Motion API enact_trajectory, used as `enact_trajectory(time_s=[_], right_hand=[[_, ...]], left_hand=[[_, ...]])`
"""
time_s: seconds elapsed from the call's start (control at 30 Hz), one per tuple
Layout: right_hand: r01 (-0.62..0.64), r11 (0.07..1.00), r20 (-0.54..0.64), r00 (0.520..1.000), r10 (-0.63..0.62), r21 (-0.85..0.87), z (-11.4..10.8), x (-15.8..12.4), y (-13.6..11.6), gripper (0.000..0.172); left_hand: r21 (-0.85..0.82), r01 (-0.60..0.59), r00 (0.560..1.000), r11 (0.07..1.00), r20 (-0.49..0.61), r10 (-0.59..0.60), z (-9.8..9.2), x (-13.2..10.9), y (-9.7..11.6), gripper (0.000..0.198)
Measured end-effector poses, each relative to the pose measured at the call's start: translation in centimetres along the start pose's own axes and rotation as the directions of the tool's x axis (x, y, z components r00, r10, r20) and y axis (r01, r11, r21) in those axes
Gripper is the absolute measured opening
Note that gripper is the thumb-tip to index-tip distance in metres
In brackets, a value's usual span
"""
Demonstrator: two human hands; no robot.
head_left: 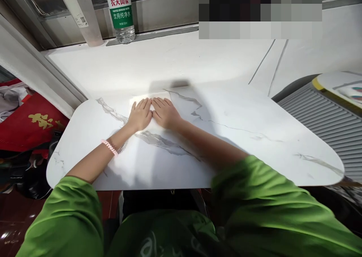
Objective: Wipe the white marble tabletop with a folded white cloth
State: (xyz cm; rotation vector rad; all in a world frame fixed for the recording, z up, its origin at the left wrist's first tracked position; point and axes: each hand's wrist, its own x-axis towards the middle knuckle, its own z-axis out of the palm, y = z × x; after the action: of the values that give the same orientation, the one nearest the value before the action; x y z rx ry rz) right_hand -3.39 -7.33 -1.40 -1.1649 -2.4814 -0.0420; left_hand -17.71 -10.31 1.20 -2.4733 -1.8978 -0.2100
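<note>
My left hand [140, 115] and my right hand [164, 112] lie flat side by side, palms down, on a white sheet of paper [133, 102] at the far edge of a white marble-patterned table [240, 136]. The fingers of both hands are stretched out and point away from me, thumbs touching. The paper is hard to tell from the table top; only its bright far-left part shows beyond my fingers. A pink coiled band [109, 147] sits on my left wrist. Both sleeves are green.
A white windowsill [169, 61] runs behind the table, with a green-labelled water bottle [121, 14] and a translucent tube [85, 16] standing on it. Red fabric with gold print [31, 123] lies lower left. A grey ribbed panel [325, 121] is at the right.
</note>
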Motion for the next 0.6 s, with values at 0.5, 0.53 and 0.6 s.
enact_trajectory(time_s=[0.5,0.53,0.6], right_hand=[[-0.019,0.992,0.062,0.998,0.028,-0.128,-8.1,-19.8,-2.1,0.059],[-0.045,0.988,0.069,0.996,0.056,-0.147,-8.0,-19.7,-1.7,0.058],[-0.085,0.983,0.089,0.991,0.100,-0.164,-7.7,-18.5,-0.4,0.058]], left_hand=[[-0.037,-0.363,0.930,0.931,0.041,0.364,0.0,-11.1,13.6,0.063],[-0.045,-0.373,0.926,0.927,0.048,0.374,0.1,-10.4,13.7,0.063],[-0.050,-0.369,0.927,0.928,0.053,0.372,0.5,-8.3,13.7,0.062]])
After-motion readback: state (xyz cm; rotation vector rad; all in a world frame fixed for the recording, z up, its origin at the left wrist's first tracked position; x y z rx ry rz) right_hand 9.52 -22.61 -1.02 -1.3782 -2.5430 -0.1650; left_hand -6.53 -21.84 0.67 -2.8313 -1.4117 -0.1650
